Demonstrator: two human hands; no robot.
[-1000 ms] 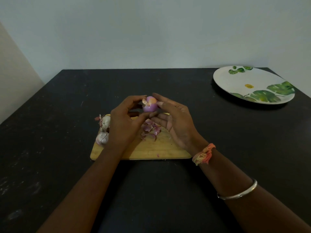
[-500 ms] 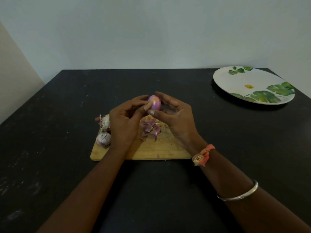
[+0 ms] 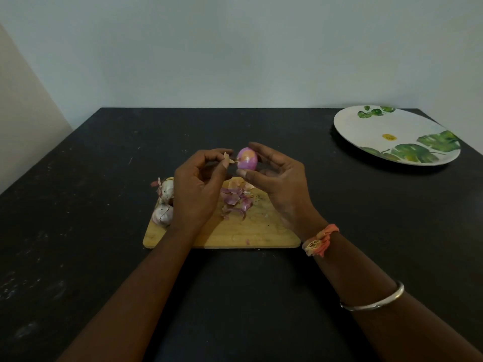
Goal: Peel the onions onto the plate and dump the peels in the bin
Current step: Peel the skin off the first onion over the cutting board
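Onion [image 3: 247,159] in right hand [image 3: 281,186]; left hand [image 3: 198,186] pinches peel [image 3: 229,159].

Home kitchen: cutting board [image 3: 235,233], leaf-print plate [image 3: 366,126], dark counter [image 3: 104,178].

1. Cutting board [image 3: 256,231] mid table [image 3: 104,231], nr front edge; both forearms cross front edge to it.
2. Board's L end: 2 unpeeled onions [image 3: 162,215], just beside left hand [image 3: 196,188], tight gap.
3. Peel pile [image 3: 235,199] at board centre, below raised hands; left hand pinches peel scrap [image 3: 228,158], right hand [image 3: 283,184] grips peeled onion [image 3: 247,159].
4. Plate [image 3: 386,126] at far R corner, well apart from board; bare top btwn = wide lane.
5. L side & far-edge strip bare; wall behind.
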